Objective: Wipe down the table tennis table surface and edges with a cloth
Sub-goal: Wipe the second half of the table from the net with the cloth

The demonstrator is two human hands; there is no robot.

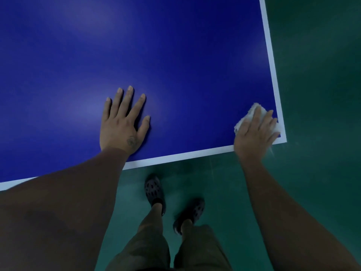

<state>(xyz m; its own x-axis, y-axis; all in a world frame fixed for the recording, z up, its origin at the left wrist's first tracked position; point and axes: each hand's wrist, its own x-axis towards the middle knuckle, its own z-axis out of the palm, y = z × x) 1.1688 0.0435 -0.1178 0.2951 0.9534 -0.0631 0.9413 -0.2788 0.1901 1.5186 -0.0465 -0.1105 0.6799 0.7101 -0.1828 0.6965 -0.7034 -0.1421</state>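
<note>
Cloth [247, 114]: white, bunched, at the near right corner of the desk [175, 55], just inside the white border line [272, 55].
Right grip [254, 132]: laid over the cloth, fingers spread and pressing, not clenched.
Left grip [123, 124]: released, flat on the blue, well apart to the left.
Likely next run: far along the right edge or left along the near edge; right grip nearer.

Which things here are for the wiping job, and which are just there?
For the job: white cloth, blue table, right hand pressing the cloth, left hand flat on the table.
Just there: green floor, black clogs.
</note>
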